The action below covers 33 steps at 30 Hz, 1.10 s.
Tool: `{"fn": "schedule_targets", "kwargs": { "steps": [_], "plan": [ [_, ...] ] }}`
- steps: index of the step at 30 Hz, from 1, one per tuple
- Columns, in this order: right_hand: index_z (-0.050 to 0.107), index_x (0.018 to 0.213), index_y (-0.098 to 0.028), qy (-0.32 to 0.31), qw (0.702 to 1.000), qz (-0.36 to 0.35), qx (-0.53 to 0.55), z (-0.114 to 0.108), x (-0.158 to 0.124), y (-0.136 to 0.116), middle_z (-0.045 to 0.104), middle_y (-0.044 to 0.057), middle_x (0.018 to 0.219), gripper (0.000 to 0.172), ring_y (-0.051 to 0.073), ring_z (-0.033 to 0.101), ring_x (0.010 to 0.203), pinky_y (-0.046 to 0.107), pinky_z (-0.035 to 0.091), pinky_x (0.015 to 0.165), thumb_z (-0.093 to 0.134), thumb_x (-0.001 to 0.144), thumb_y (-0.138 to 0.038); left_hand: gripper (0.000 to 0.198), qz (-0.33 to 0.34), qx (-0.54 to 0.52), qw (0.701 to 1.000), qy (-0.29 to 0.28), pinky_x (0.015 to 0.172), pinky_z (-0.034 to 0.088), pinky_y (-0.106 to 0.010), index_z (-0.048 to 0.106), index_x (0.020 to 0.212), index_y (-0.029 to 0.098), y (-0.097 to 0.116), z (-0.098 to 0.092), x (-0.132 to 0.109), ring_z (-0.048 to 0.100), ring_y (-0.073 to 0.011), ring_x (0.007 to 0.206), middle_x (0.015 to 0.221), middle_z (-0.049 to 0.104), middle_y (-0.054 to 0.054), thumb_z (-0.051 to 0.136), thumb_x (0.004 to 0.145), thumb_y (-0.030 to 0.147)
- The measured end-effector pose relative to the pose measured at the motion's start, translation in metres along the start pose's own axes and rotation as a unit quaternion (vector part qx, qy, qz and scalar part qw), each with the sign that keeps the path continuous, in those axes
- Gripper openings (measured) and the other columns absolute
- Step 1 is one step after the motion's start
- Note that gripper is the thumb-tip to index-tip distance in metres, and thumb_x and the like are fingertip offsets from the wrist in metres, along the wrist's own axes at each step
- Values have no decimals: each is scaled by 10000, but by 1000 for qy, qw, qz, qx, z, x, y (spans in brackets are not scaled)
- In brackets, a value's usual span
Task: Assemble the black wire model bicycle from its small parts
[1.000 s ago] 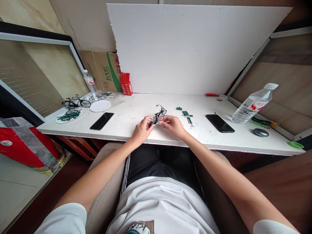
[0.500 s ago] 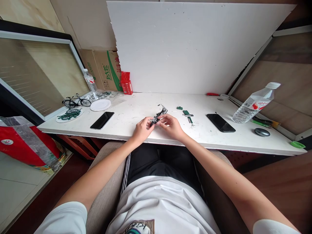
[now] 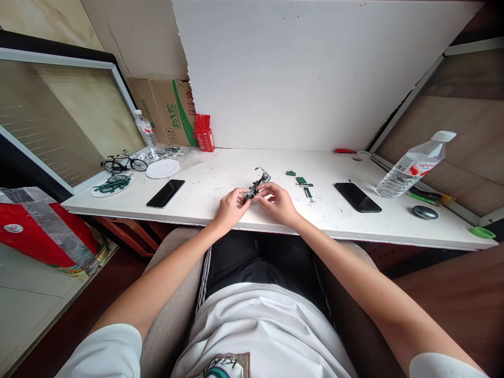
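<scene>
A small black model bicycle frame (image 3: 256,185) with one wheel at its far end is held over the near edge of the white table (image 3: 220,173). My left hand (image 3: 229,209) pinches its near end with closed fingers. My right hand (image 3: 279,202) grips it from the right, fingers curled around it. Small green and metal parts (image 3: 304,185) lie on the table just right of my hands.
Two black phones lie flat, one on the left (image 3: 166,193) and one on the right (image 3: 357,197). A finished model bicycle (image 3: 123,164), white plates (image 3: 162,168) and green parts sit far left. A water bottle (image 3: 414,166), a dark round object (image 3: 424,212) and a green cap (image 3: 483,232) are at right.
Both hands have stayed on the model bicycle frame with only slight finger shifts. The view has tilted a little.
</scene>
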State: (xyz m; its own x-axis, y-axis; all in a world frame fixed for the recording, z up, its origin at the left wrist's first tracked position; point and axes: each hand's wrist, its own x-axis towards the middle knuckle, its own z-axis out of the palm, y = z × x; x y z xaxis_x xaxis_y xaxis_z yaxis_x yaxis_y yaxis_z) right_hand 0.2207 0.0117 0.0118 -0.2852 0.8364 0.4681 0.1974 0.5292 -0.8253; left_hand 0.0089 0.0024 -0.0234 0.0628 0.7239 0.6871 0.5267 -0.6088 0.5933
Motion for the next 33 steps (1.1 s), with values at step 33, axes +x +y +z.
{"fn": "schedule_targets", "kwargs": {
  "steps": [33],
  "plan": [
    [706, 1155, -237, 2, 1000, -5, -1, 2, -1, 3, 820, 78, 979, 421, 279, 789, 997, 385, 612, 794, 831, 898, -546, 286, 8, -27, 999, -28, 745, 666, -276, 721, 1158, 208, 4, -2, 0, 723, -146, 759, 879, 742, -30, 816, 892, 252]
  ]
}}
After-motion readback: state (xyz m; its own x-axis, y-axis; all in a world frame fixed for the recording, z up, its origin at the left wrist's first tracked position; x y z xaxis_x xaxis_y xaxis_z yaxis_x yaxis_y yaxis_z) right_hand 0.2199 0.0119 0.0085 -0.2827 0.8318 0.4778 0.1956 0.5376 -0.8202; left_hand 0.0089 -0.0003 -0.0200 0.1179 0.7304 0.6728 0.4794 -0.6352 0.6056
